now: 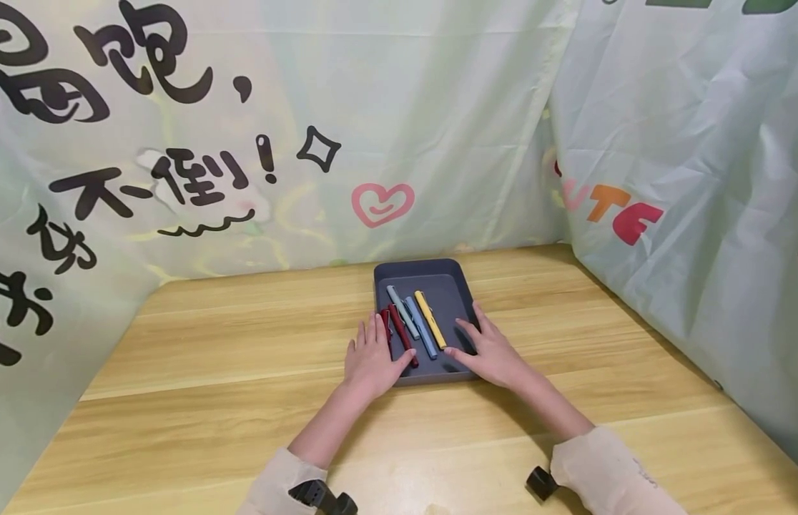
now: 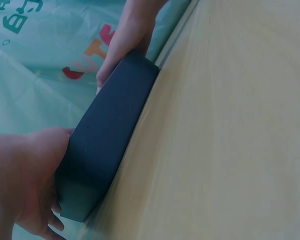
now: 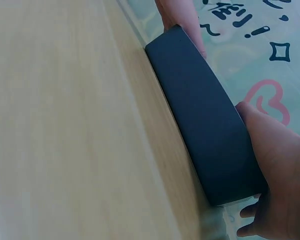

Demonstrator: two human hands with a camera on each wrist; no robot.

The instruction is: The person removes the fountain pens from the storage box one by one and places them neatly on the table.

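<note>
A dark grey-blue rectangular tray [image 1: 399, 381] rests on the wooden table and holds several pens. Among them are a yellow pen [image 1: 430, 318], a blue pen [image 1: 421, 329], a pale grey-blue pen [image 1: 402, 312] and a dark red pen [image 1: 404, 336], with another dark red one beside it at the left wall. My left hand [image 1: 372, 361] lies along the tray's left side, fingers extended and thumb reaching over the rim. At the right side, my right hand [image 1: 495, 354] spreads its fingers against the wall, its thumb over the rim. In both wrist views, the tray's near wall stands between the hands.
The wood-grain table [image 1: 244, 336] extends around the tray on every side. Behind it hangs a pale printed cloth [image 1: 437, 129] with black lettering and a pink heart, and a second cloth [image 1: 682, 143] closes the right side. Small black devices sit by both sleeves.
</note>
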